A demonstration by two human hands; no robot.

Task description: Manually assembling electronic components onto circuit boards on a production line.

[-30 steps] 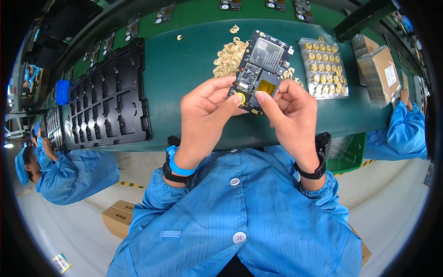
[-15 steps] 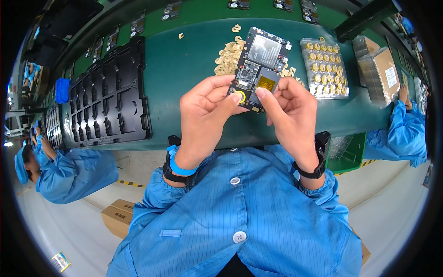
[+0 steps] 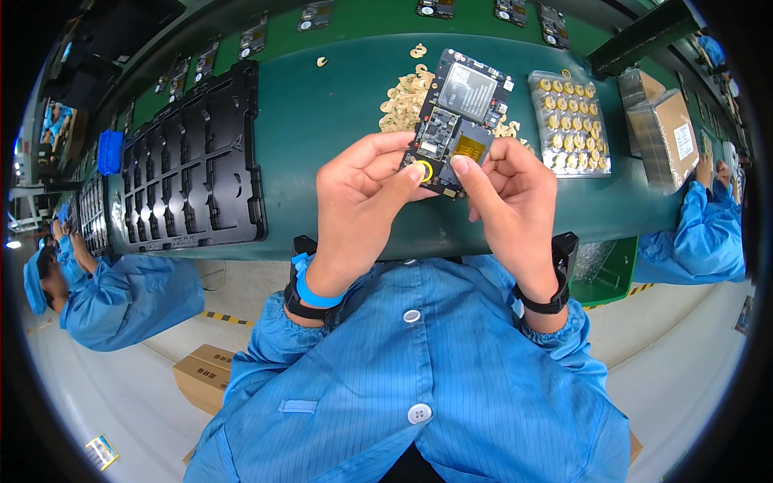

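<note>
Between my two hands, raised over the near part of the green table, is a black circuit board (image 3: 440, 133) with a silver shield plate at its far end. My left hand (image 3: 362, 185) grips the lower left edge, its thumb pressing at a round coin cell with a yellow ring (image 3: 425, 170). On the lower right my right hand (image 3: 515, 181) holds the board, thumb beside a dark part with a gold-coloured patch (image 3: 468, 149). The fingers under the board are partly hidden. Behind it lies a heap of small cream-coloured curved pieces (image 3: 400, 103).
A clear tray of yellow-ringed coin cells (image 3: 570, 125) lies to the right, near bagged cardboard boxes (image 3: 670, 137). A black moulded tray (image 3: 193, 161) is at the left. Boards (image 3: 252, 35) sit along the far green strip. Co-workers in blue sit on both sides; a green bin (image 3: 604, 274) is below right.
The board and both hands have shifted very slightly right in the picture, as has the table scene. My grip on the board looks the same.
</note>
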